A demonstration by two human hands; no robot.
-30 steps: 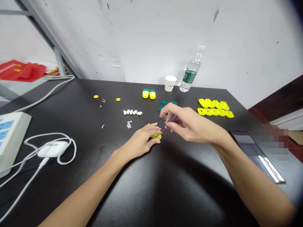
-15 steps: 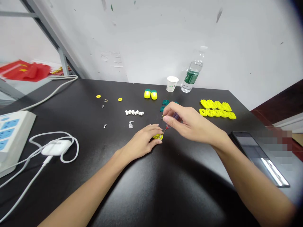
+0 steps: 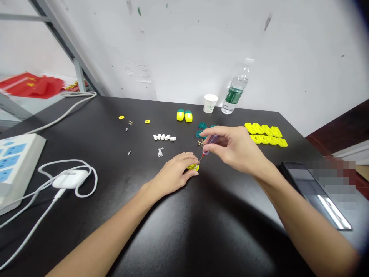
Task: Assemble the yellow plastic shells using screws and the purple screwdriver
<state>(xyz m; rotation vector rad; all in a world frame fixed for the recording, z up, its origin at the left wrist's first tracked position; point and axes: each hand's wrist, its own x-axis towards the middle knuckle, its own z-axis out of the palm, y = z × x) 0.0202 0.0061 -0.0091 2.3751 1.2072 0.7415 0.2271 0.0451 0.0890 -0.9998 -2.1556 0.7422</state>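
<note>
My left hand (image 3: 173,174) rests on the table with its fingers curled over a small yellow plastic part (image 3: 193,167), which is mostly hidden. My right hand (image 3: 234,148) pinches a small screwdriver (image 3: 209,144) with a translucent purple handle and a red collar. Its thin tip points down at the yellow part, and I cannot tell whether they touch. Tiny brass pieces (image 3: 200,143) lie just beyond the tip. Farther up are teal plastic parts (image 3: 201,130), yellow capsules with teal caps (image 3: 184,115), and white links (image 3: 164,137).
Yellow chain-like moulded parts (image 3: 263,132) lie at the back right of the black table (image 3: 201,231). A phone (image 3: 313,188) lies at the right. A water bottle (image 3: 235,90) and paper cup (image 3: 210,103) stand at the back. A power strip (image 3: 17,165) and white charger cable (image 3: 69,179) are at the left.
The view has drifted slightly, shifting the table items right in the frame. My right hand has shifted a little, and the screwdriver stays over the yellow part. My left hand keeps its hold.
</note>
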